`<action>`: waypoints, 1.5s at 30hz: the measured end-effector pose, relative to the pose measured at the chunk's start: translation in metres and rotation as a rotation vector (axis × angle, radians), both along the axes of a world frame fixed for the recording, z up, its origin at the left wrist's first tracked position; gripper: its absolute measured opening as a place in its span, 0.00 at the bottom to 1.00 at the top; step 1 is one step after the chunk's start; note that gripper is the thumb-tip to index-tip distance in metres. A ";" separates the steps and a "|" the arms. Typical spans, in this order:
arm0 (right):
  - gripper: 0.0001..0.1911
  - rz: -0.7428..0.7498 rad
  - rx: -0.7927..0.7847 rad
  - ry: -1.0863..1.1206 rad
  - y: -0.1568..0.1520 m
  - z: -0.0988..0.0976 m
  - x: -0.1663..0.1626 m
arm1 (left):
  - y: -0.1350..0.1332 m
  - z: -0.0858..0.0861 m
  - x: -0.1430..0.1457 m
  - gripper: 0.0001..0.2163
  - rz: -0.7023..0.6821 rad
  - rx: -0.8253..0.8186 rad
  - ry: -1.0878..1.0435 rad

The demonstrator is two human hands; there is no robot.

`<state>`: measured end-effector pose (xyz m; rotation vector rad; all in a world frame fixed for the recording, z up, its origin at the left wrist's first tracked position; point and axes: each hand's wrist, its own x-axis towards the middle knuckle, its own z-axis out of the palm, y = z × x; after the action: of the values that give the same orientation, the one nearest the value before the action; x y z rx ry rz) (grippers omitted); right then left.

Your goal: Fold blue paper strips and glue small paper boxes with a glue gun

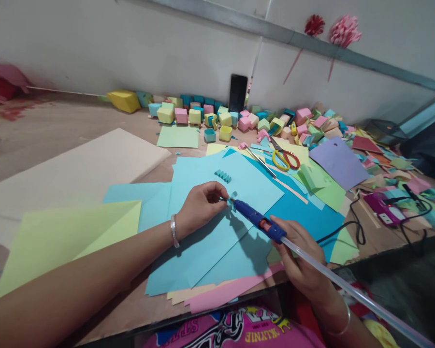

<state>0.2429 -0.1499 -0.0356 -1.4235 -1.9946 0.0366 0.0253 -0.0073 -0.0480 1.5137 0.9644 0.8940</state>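
My left hand pinches a small folded light-blue paper piece just above the light-blue sheets. My right hand grips a blue glue gun whose nozzle touches that piece. A clear glue stick sticks out of the gun's back toward the lower right. Another small pleated light-blue piece lies on the sheet a little beyond my left hand. A bangle is on each wrist.
Yellow-and-red scissors lie on coloured sheets to the right. Several small paper boxes line the wall, with a dark phone propped upright. A purple power strip and black cable sit at right. A green sheet lies at left.
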 end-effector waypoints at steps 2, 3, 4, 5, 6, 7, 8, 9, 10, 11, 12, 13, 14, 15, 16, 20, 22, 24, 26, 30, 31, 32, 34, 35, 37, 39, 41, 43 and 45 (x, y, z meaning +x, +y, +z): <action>0.22 0.014 -0.003 0.014 0.000 -0.001 0.000 | 0.000 0.001 0.000 0.05 -0.002 -0.003 0.002; 0.22 0.016 -0.012 0.020 -0.001 -0.001 0.001 | -0.001 0.001 0.000 0.05 0.000 -0.008 -0.003; 0.22 0.015 -0.023 0.022 -0.001 -0.001 0.001 | -0.001 0.001 0.000 0.05 0.004 -0.015 -0.013; 0.23 0.012 -0.030 0.022 -0.002 -0.001 0.001 | -0.001 0.002 0.000 0.05 0.006 -0.024 -0.026; 0.23 0.006 -0.035 0.018 -0.003 -0.001 0.002 | -0.002 0.002 0.001 0.06 0.009 -0.034 -0.040; 0.23 -0.001 -0.034 0.012 -0.003 -0.001 0.002 | -0.002 0.002 0.001 0.06 0.011 -0.041 -0.053; 0.23 -0.007 -0.028 0.006 -0.004 -0.001 0.002 | -0.002 0.003 0.001 0.06 0.011 -0.047 -0.062; 0.23 -0.010 -0.020 0.002 -0.004 -0.001 0.002 | -0.002 0.003 0.001 0.06 0.011 -0.051 -0.067; 0.23 -0.008 -0.017 0.000 -0.005 0.000 0.003 | -0.002 0.004 0.001 0.06 0.010 -0.053 -0.069; 0.23 -0.002 -0.017 -0.001 -0.006 0.000 0.003 | -0.002 0.004 0.001 0.06 0.010 -0.055 -0.069; 0.24 0.008 -0.019 -0.002 -0.006 0.000 0.003 | -0.002 0.004 0.001 0.06 0.011 -0.057 -0.068; 0.24 0.021 -0.022 -0.004 -0.006 0.000 0.003 | -0.002 0.005 0.001 0.06 0.010 -0.061 -0.067; 0.24 0.032 -0.027 -0.006 -0.007 -0.001 0.004 | -0.002 0.005 0.001 0.06 0.010 -0.064 -0.069; 0.24 0.039 -0.030 -0.006 -0.007 -0.001 0.004 | -0.002 0.005 0.001 0.06 0.012 -0.066 -0.073; 0.24 0.039 -0.032 -0.003 -0.007 -0.002 0.004 | -0.002 0.005 0.001 0.06 0.012 -0.069 -0.078; 0.22 0.002 -0.028 0.018 -0.005 -0.003 0.004 | -0.002 0.004 0.001 0.06 0.003 -0.085 -0.095; 0.21 -0.014 -0.019 0.019 -0.005 -0.002 0.003 | -0.002 0.004 0.001 0.06 -0.002 -0.088 -0.098; 0.21 -0.007 -0.006 0.017 -0.005 -0.001 0.003 | -0.002 0.004 0.001 0.06 -0.005 -0.089 -0.102; 0.22 0.012 -0.003 0.013 -0.005 0.000 0.002 | -0.001 0.004 0.001 0.06 -0.010 -0.089 -0.102; 0.23 0.016 -0.004 0.019 -0.006 0.001 0.001 | -0.001 0.004 0.001 0.05 -0.004 -0.082 -0.092; 0.23 0.012 -0.008 0.019 -0.006 0.001 0.000 | -0.001 0.004 0.001 0.05 -0.003 -0.079 -0.089; 0.22 0.006 -0.011 0.018 -0.006 0.001 0.000 | -0.001 0.004 0.001 0.05 -0.001 -0.073 -0.086; 0.22 -0.022 -0.017 0.016 -0.005 -0.001 -0.001 | -0.002 0.004 0.001 0.05 -0.005 -0.060 -0.080; 0.23 -0.038 -0.023 0.016 -0.005 -0.002 0.000 | -0.002 0.004 0.001 0.05 -0.008 -0.055 -0.076; 0.26 -0.057 -0.068 0.020 -0.005 -0.003 0.000 | -0.002 0.003 0.001 0.05 -0.016 -0.048 -0.072; 0.28 -0.026 -0.148 0.026 -0.004 -0.003 0.001 | -0.002 0.004 0.001 0.05 -0.027 -0.050 -0.071; 0.29 0.041 -0.243 0.031 -0.004 0.000 0.002 | -0.003 0.004 0.001 0.05 -0.031 -0.062 -0.076; 0.29 0.101 -0.343 0.027 -0.003 0.005 0.000 | -0.003 0.004 0.001 0.05 -0.033 -0.075 -0.079; 0.28 0.135 -0.427 0.006 -0.003 0.011 -0.002 | -0.003 0.004 0.001 0.04 -0.032 -0.080 -0.082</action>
<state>0.2413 -0.1527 -0.0246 -1.5338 -2.1605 0.5551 0.0266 -0.0106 -0.0439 1.4107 0.9036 0.8776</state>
